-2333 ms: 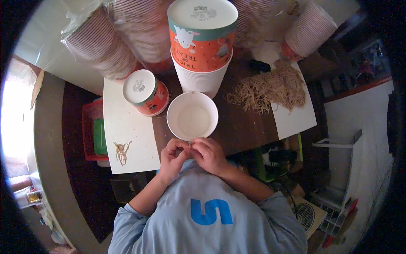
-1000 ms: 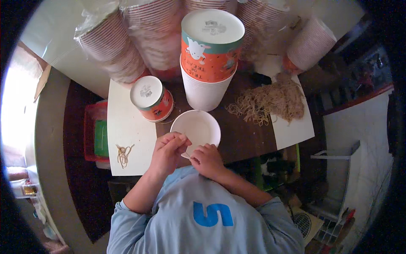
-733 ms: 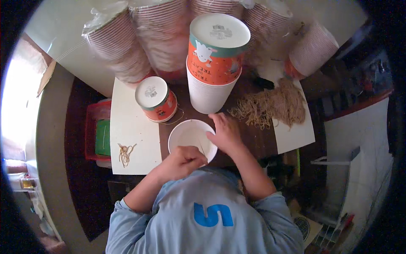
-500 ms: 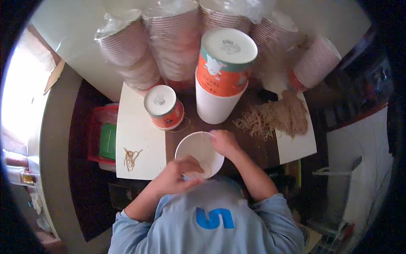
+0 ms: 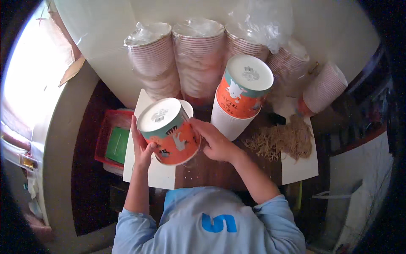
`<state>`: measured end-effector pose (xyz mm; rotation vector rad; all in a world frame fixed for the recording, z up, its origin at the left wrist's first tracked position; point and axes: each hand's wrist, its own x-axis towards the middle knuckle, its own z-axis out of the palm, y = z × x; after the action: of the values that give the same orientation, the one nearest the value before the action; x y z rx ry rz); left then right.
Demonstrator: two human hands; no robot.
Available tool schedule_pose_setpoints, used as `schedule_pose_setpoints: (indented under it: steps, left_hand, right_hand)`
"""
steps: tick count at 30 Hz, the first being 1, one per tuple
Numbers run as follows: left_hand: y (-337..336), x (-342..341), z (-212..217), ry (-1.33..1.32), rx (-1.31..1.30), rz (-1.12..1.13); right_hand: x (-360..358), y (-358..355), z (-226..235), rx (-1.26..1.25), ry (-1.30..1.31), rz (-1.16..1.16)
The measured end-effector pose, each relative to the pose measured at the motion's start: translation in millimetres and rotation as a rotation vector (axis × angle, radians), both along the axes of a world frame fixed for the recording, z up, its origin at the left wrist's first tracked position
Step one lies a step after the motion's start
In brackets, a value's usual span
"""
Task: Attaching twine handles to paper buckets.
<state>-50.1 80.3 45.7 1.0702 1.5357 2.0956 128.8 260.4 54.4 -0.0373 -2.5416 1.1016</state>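
Between my two hands is an orange paper bucket with a green band and printed pale figures. It is tilted and upside down, its white base facing up. My left hand presses against its left side, thumb on the front. Around its right side curve the fingers of my right hand. Just behind it, the white edge of another bucket peeks out, mostly hidden. Right of my hands, an upturned orange bucket sits over a white stack of buckets.
Several plastic-wrapped stacks of buckets line the wall at the back. A leaning stack is at the far right. Tangled brown twine lies on the table's right side. A red crate with a green piece stands at the left.
The bucket has been turned from its open white inside facing me to base up, and lifted to the left. My left hand has come out of it onto its side. The view has shifted.
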Motion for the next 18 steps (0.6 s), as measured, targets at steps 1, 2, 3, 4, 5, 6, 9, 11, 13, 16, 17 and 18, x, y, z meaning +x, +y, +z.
schedule_pose_setpoints:
  steps: [1, 2, 3, 4, 5, 6, 9, 11, 13, 16, 17, 18]
  left_hand:
    - [3.2, -8.6, -1.4, 0.071, 0.004, 0.012]
    - [5.6, -16.1, -5.3, 0.141, 0.006, 0.023]
    - [7.6, -25.3, -18.1, 0.274, -0.045, 0.057]
    - [14.4, -32.4, -26.2, 0.439, -0.108, 0.123]
    - [21.3, -39.2, -33.3, 0.604, -0.170, 0.189]
    - [29.9, -39.4, -34.7, 0.730, -0.237, 0.223]
    - [44.6, -52.4, -79.3, 0.669, -0.415, 0.156]
    - [47.6, -59.5, -110.0, 0.499, -0.373, 0.111]
    - [61.5, -49.8, -105.3, 0.532, -0.419, 0.128]
    - [72.3, -49.4, -105.7, 0.599, -0.534, 0.108]
    - [70.3, -47.4, -105.8, 0.574, -0.601, 0.113]
    - [66.2, -44.6, -103.7, 0.546, -0.668, 0.120]
  right_hand:
    - [-9.0, 2.7, 4.0, 0.004, 0.006, 0.004]
    - [-19.2, 2.7, 7.4, -0.172, -0.011, 0.009]
    - [-28.9, 3.2, 8.5, -0.347, -0.029, 0.011]
    - [-38.7, 9.6, -3.1, -0.241, -0.004, -0.053]
    - [-44.1, 12.7, -13.1, -0.237, 0.001, -0.059]
    - [-49.6, 16.0, -21.5, -0.281, 0.027, -0.096]
    - [-64.1, 22.8, -69.8, -0.295, -0.035, -0.182]
    - [-63.3, 14.9, -86.0, -0.303, -0.036, -0.219]
    - [-58.9, 27.2, -111.0, -0.356, -0.223, -0.252]
    - [-55.0, 23.9, -134.2, -0.308, -0.491, -0.247]
    - [-47.5, 17.8, -127.9, -0.247, -0.504, -0.143]
    - [-40.8, 8.2, -114.8, -0.168, -0.445, -0.141]
